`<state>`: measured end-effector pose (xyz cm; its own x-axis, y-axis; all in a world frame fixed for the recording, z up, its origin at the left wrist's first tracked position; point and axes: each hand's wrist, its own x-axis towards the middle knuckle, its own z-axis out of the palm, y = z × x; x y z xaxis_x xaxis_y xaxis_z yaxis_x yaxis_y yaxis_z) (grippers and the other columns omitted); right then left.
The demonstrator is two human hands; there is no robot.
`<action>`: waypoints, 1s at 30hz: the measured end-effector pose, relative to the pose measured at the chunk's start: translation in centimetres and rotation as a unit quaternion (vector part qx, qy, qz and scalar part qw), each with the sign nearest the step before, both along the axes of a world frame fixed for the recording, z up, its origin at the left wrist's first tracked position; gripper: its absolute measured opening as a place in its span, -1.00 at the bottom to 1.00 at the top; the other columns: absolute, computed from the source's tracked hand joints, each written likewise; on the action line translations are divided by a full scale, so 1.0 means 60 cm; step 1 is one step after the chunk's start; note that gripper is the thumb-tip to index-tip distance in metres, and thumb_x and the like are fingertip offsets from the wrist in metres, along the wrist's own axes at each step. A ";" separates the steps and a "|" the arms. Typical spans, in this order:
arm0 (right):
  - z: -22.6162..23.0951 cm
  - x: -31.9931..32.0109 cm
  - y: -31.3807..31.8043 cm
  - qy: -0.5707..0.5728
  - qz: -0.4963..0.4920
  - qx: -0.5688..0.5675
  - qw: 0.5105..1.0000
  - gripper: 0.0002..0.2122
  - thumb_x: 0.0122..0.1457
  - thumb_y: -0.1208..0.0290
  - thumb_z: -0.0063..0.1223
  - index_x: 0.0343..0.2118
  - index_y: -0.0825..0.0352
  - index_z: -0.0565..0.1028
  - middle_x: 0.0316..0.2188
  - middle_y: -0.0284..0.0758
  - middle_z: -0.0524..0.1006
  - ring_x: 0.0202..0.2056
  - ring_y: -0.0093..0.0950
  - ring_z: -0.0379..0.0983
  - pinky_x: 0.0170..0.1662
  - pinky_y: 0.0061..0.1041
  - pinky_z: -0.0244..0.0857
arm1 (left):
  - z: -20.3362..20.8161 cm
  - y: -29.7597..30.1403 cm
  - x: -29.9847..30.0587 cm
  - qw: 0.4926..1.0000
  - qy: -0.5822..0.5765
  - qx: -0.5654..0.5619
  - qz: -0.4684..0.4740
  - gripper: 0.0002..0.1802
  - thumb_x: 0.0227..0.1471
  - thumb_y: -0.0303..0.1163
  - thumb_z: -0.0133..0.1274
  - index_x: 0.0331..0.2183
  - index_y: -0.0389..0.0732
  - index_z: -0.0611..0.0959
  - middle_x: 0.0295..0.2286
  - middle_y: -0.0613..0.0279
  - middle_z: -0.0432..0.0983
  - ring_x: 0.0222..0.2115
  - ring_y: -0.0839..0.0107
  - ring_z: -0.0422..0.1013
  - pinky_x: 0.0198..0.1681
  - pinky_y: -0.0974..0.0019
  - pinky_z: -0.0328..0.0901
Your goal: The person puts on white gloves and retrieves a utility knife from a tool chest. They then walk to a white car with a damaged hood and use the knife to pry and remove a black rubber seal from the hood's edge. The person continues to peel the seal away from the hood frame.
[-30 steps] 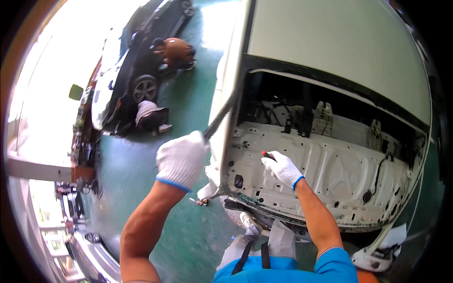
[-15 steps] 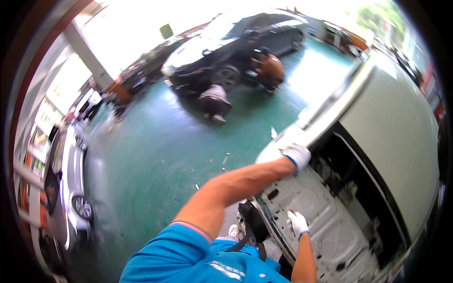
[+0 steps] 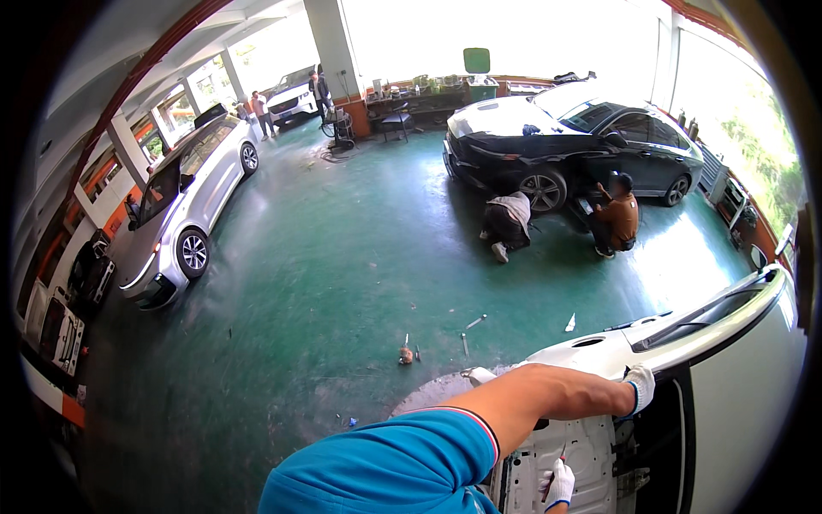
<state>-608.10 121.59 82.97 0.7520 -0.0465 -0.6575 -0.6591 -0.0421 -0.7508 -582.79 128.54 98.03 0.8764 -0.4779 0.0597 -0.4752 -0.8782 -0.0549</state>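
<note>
A white car body (image 3: 743, 403) with a bare metal floor pan (image 3: 591, 441) stands at my lower right. My left arm reaches across to it. My left hand (image 3: 640, 389), in a white glove, is closed over the edge of the door frame at the pillar's base; its fingertips are partly hidden. Over the floor pan, my right hand (image 3: 559, 485), also gloved, is closed around a slim tool that looks like a screwdriver (image 3: 545, 490), with a dark red handle and a thin shaft pointing away from me. My left upper arm and blue sleeve cover part of the car's near side.
Wrench-like tools (image 3: 476, 322) and a small brown object (image 3: 406, 355) lie on the green floor. Two people crouch by the front wheel of a black car (image 3: 591, 141). A silver car (image 3: 184, 201) stands at left; two people stand near a white car (image 3: 293, 96) behind.
My view has swung up and left, bringing more of the workshop in. Both hands appear lower and further right in the picture, still at the white car body.
</note>
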 end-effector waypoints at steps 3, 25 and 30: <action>0.042 0.019 0.045 0.006 0.030 -0.014 0.999 -0.71 0.34 0.13 0.07 -0.44 0.16 0.34 -0.68 -0.44 0.38 -0.79 -0.60 0.20 -0.75 -0.50 0.11 | -0.020 0.028 0.013 0.999 -0.046 -0.016 -0.001 -0.69 -0.01 -0.34 0.09 -0.28 -0.23 0.82 -0.34 -0.14 0.68 -0.26 -0.05 0.59 -0.41 -0.21 0.42; 0.136 0.035 -0.114 -0.089 0.022 -0.201 0.975 -0.45 0.22 -0.16 0.07 -0.03 0.30 0.56 -0.10 -0.04 0.62 -0.02 -0.07 0.52 0.05 -0.22 0.35 | 0.383 -0.067 0.184 0.907 0.037 0.362 -0.214 -0.33 -0.03 0.18 0.22 -0.36 -0.36 0.77 -0.48 -0.10 0.64 -0.40 0.01 0.61 -0.25 0.06 0.45; 0.145 0.043 -0.158 -0.081 0.013 -0.207 0.975 -0.42 0.20 -0.17 0.08 0.03 0.29 0.53 -0.04 -0.06 0.60 0.04 -0.08 0.50 0.10 -0.23 0.32 | 0.395 -0.084 0.199 0.924 0.059 0.314 -0.209 -0.35 -0.06 0.16 0.26 -0.34 -0.34 0.77 -0.41 -0.09 0.65 -0.34 0.04 0.60 -0.20 0.10 0.45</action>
<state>-605.51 112.12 91.69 0.8493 -0.2623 -0.4581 -0.5273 -0.3796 -0.7602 -570.85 123.51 121.75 0.5906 -0.6837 -0.4287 -0.8007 -0.4301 -0.4170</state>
